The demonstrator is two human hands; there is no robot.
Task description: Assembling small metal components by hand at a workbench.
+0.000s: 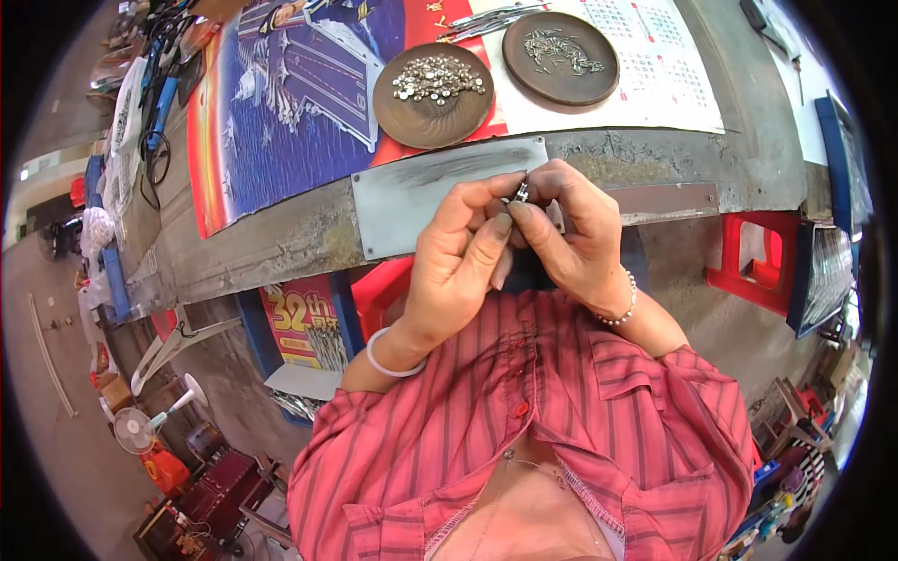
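Observation:
Both hands meet over the table's front edge, fingertips together around a small shiny metal part (522,193). My left hand (460,245) is closed in a pinch at the left side of this part. My right hand (572,229) pinches it from the right, thumb and forefinger pressed on it. The fingers cover most of the part, so its full shape is hidden. Beneath and beyond the hands lies a grey metal plate (402,201), screwed to the table edge and smudged dark.
Past the plate stand a brown dish (432,131) of small round silvery pieces and another dish (561,93) of thin metal pins. Long metal tools (496,21) lie behind them. A printed poster (271,159) covers the tabletop. Red stools (786,280) stand below the table.

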